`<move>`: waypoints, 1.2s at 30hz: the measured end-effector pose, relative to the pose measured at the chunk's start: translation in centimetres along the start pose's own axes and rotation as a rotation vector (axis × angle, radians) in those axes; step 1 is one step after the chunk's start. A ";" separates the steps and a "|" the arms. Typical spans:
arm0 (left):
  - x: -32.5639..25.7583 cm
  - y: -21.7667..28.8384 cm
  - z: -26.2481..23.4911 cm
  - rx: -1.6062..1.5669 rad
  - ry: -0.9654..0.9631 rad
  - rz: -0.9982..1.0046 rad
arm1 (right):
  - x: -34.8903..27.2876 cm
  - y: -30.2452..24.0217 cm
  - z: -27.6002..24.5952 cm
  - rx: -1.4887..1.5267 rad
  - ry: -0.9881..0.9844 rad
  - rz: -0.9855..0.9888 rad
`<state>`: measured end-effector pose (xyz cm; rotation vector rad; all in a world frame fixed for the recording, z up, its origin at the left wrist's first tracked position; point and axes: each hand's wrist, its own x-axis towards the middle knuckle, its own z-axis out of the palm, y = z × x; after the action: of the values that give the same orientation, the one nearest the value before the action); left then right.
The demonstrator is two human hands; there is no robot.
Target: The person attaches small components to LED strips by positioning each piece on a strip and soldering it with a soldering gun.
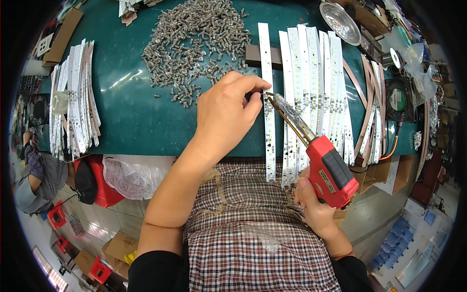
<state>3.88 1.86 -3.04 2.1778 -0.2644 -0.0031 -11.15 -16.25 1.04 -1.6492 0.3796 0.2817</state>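
My right hand (315, 204) grips a red and black soldering gun (331, 170). Its long metal nose slants up and left, and the tip meets a narrow white LED strip (270, 131) near the strip's middle. Just left of the tip, the bent index finger and thumb of my left hand (226, 109) come together at the strip's edge; whatever is between them is too small to make out. The strip lies lengthwise, its near end sticking out past the table edge. Right beside it, several more LED strips (314, 73) lie in a row, partly behind the gun.
A big heap of small metal parts (194, 41) covers the green table (121, 107) beyond my left hand. A dark bar (253, 56) lies under the strips. Strip bundles (75, 97) sit at left and right. At far right stand a black fan (401, 100) and a solder spool (393, 58).
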 end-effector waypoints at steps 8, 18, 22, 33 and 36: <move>-0.1 -0.3 0.3 0.037 0.035 0.041 | 0.0 -0.1 0.4 0.024 0.018 0.030; -0.1 -0.4 0.6 0.027 0.075 0.061 | -0.1 0.6 0.6 -0.119 0.000 -0.068; -0.2 -0.4 0.5 0.031 0.069 0.046 | -0.1 0.3 0.8 -0.065 0.059 -0.010; -0.2 -0.2 0.4 0.015 0.043 0.012 | -0.6 -0.1 1.0 0.029 0.190 -0.067; -0.1 -0.1 0.3 0.019 0.035 0.001 | -0.3 -0.1 0.8 0.036 0.097 -0.092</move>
<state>3.74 1.72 -3.27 2.1942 -0.2467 0.0381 -11.37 -15.45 1.19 -1.6436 0.3783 0.1252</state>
